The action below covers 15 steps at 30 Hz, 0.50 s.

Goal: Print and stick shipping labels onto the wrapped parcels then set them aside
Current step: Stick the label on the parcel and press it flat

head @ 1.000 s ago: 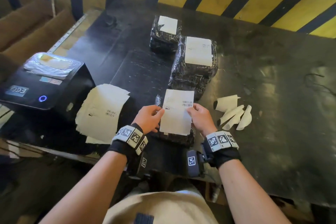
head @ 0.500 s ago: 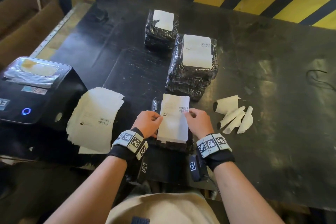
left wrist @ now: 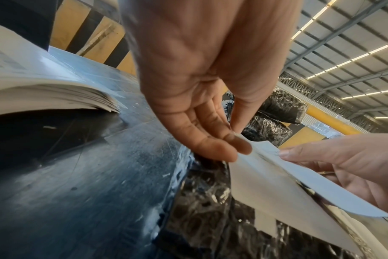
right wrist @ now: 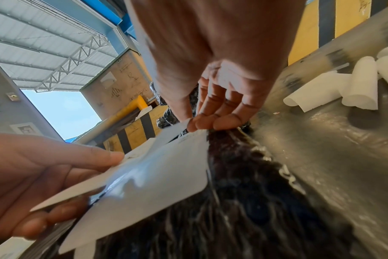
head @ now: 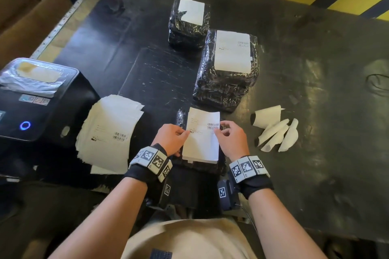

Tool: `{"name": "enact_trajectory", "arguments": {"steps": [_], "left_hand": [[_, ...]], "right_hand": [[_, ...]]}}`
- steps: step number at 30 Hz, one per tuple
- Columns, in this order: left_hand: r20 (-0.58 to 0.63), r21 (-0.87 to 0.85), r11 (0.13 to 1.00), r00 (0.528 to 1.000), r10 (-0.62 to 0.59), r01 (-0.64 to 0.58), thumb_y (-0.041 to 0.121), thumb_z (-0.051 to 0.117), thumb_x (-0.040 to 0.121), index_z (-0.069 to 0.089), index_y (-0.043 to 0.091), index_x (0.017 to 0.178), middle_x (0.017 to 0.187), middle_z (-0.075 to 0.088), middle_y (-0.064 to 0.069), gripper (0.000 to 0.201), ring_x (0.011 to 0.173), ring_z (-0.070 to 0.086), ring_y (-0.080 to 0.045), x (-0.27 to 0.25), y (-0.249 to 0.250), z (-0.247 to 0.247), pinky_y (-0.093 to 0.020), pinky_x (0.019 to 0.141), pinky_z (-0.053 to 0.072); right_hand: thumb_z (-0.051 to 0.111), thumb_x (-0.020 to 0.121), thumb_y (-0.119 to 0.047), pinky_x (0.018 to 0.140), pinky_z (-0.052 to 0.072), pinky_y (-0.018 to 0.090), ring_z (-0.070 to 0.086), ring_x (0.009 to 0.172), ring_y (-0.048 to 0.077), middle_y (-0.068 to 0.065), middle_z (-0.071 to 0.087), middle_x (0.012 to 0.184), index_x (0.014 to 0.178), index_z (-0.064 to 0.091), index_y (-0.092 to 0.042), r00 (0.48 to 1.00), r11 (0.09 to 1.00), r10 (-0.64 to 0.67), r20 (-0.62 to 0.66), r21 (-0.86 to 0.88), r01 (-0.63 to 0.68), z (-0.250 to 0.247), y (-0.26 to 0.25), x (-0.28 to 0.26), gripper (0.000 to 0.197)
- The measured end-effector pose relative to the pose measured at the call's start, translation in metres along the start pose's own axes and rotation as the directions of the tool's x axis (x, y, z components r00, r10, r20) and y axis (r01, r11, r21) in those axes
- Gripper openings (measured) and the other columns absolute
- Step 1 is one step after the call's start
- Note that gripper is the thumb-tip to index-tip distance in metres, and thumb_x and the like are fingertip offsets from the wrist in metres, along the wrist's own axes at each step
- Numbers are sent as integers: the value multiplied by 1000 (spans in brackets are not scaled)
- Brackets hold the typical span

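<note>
A white shipping label (head: 202,136) with a barcode is held just above a black wrapped parcel (head: 202,167) at the table's near edge. My left hand (head: 173,137) pinches the label's left edge (left wrist: 244,145) between thumb and fingers. My right hand (head: 229,139) pinches its right edge (right wrist: 195,128). In the wrist views the label (right wrist: 144,184) is lifted and bowed over the parcel (left wrist: 206,201), its near end low. Two labelled parcels, one large (head: 228,69) and one small (head: 189,21), stand further back.
A black label printer (head: 35,101) with a blue light sits at the left. Beside it lies a loose stack of label sheets (head: 109,130). Curled backing strips (head: 275,130) lie right of my hands. The dark table (head: 315,153) ends at a yellow-black striped wall.
Both hands have brought the label down and nearer to me, over the near parcel. Their pinch on its two edges is unchanged.
</note>
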<state>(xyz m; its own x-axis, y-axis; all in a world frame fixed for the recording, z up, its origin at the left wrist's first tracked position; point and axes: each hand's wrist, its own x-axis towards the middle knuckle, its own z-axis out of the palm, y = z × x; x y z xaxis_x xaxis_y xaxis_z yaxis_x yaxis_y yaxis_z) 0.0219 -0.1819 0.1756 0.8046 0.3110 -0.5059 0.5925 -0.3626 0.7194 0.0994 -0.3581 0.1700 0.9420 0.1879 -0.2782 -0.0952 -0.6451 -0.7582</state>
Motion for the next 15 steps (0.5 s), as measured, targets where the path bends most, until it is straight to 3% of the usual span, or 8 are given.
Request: {"name": "enact_trajectory", "arguments": {"steps": [9, 15], "left_hand": [[-2, 41, 999, 1000, -4, 4, 33, 52, 97, 66, 12, 113, 84, 66, 2, 30, 53, 63, -10, 1, -1, 3, -16, 47, 49], [-1, 53, 998, 1000, -25, 25, 33, 53, 97, 65, 12, 116, 88, 66, 0, 31, 55, 64, -11, 3, 0, 4, -16, 48, 49]], "right_hand": [[64, 91, -25, 70, 50, 24, 63, 75, 6, -10, 65, 73, 108, 59, -23, 999, 1000, -20, -38, 6, 20, 3, 6, -1, 18], [63, 92, -24, 64, 43, 15, 58, 72, 3, -15, 59, 73, 112, 61, -21, 999, 999, -30, -36, -12, 29, 4, 9, 2, 20]]}}
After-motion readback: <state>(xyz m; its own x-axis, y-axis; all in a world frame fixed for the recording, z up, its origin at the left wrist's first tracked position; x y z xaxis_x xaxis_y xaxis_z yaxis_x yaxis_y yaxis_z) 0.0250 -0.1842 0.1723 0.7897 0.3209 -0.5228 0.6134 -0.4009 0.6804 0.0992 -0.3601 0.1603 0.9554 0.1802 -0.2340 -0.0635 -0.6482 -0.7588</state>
